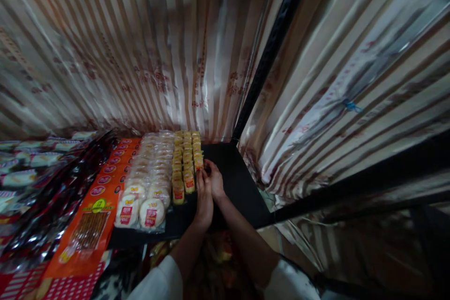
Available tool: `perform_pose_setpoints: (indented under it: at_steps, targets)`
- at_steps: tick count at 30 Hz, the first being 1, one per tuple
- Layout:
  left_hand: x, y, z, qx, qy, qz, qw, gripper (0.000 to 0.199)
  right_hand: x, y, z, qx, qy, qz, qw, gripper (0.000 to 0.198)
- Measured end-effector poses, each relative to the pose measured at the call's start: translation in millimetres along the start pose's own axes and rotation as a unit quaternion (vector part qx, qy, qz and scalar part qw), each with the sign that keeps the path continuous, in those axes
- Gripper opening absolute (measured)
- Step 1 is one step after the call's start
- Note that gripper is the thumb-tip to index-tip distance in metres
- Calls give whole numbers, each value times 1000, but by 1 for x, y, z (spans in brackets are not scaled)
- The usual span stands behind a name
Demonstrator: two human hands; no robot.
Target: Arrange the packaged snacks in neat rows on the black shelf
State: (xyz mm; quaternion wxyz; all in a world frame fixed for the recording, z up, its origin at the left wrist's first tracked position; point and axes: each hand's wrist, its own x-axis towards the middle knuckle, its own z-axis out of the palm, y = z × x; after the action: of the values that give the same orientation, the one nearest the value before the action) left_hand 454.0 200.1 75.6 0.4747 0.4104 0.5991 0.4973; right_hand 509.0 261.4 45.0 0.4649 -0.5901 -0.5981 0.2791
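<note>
My left hand (204, 201) and my right hand (215, 182) come together at the near end of the rightmost row of small yellow snack packets (188, 182). The left fingers lie close together against the front of that row, and the bent right fingers press its right side. Between my fingertips is a yellow snack packet (198, 160) with a red-orange label, partly covered. Left of these rows stand two rows of round white packaged cakes (152, 213) in clear wrap. All rest on a black shelf (235, 176).
An orange snack bag (86, 225) and dark shiny packets (52, 201) lie to the left, with white wrapped packets (21, 178) beyond. Striped plastic sheeting (168, 56) hangs behind. A black metal post (269, 56) rises at the shelf's back corner. More goods lie dimly below.
</note>
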Motion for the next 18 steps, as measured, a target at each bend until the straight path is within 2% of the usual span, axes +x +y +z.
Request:
perform_pose_setpoints:
  at_steps: [5,10,18]
  targets:
    - [1,-6,0,-8,-7,1,1000,53,-1,-3,0,-21,-14,-33,999,40]
    - [3,-5,2,9,-1,-16,1000,52,-1,3,4,4,-14,-21,1000,42]
    - [-2,-4,3,-24,2,-8,1000,54,-3,6,1,19,-16,9,1000,47]
